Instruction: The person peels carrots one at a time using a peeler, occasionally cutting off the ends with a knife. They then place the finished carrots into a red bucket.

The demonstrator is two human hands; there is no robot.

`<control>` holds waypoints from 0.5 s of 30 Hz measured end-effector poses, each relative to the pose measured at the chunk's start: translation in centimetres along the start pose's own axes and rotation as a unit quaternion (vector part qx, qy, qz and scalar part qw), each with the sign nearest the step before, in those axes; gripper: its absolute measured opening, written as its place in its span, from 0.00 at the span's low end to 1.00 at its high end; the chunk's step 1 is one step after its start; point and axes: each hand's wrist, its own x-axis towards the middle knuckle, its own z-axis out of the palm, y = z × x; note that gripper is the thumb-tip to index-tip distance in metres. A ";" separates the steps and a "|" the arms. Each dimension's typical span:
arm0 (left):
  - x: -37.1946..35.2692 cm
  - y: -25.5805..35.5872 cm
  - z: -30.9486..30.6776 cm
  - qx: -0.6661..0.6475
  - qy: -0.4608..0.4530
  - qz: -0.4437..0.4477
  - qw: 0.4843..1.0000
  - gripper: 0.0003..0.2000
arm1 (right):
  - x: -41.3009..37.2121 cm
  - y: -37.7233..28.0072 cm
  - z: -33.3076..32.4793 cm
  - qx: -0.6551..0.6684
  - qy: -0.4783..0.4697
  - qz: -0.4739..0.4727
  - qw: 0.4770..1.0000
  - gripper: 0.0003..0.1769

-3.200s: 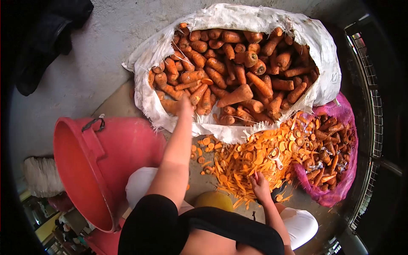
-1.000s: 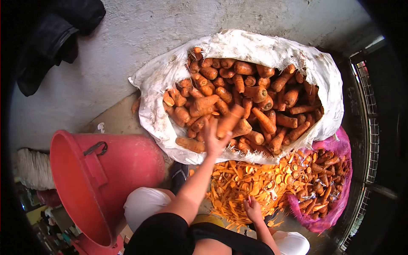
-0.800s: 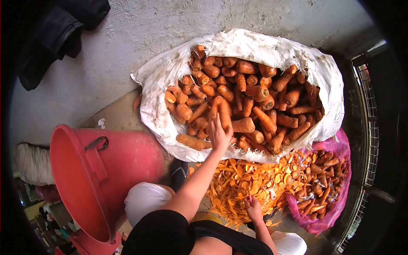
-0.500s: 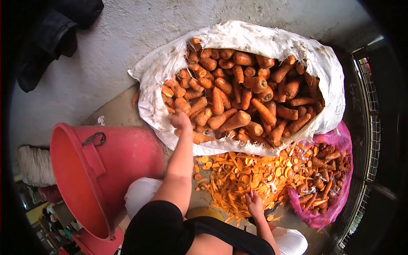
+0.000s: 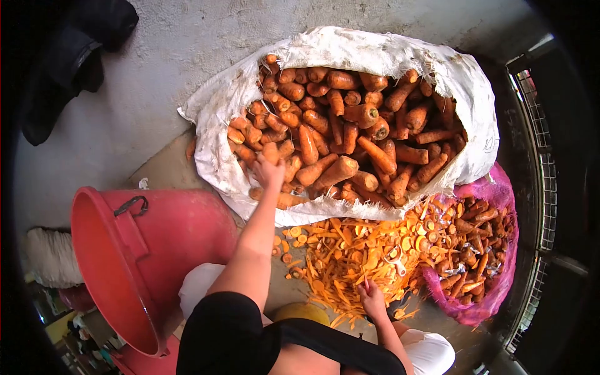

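Observation:
My left hand [image 5: 269, 172] is at the near left edge of the open white sack, fingers closed round the thick end of a carrot [image 5: 270, 152]. Many more carrots [image 5: 340, 172] fill the sack [image 5: 212, 125]. Low over the heap of orange peelings and cut slices [image 5: 344, 262], my right hand [image 5: 374, 300] is closed on a small tool with a thin pink handle [image 5: 366, 284]; its working end is too small to make out. A white peeler-like item [image 5: 398, 267] lies on the heap, apart from that hand.
On the left a large red bucket [image 5: 187, 219] lies tipped, mouth facing left. A pink mesh bag [image 5: 500, 300] holding carrots stands at right, beside a dark metal grille [image 5: 542, 206]. A rough pale wall [image 5: 206, 37] rises behind the sack.
The view has shifted slightly. My left hand has moved a little to the right against the sack, with the carrot in its fingers. My right hand stays over the peelings.

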 end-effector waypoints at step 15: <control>-1.6 12.1 -1.6 0.163 -0.051 0.138 0.976 0.33 | -1.5 -0.2 -0.7 -0.049 0.034 -0.016 0.998 0.15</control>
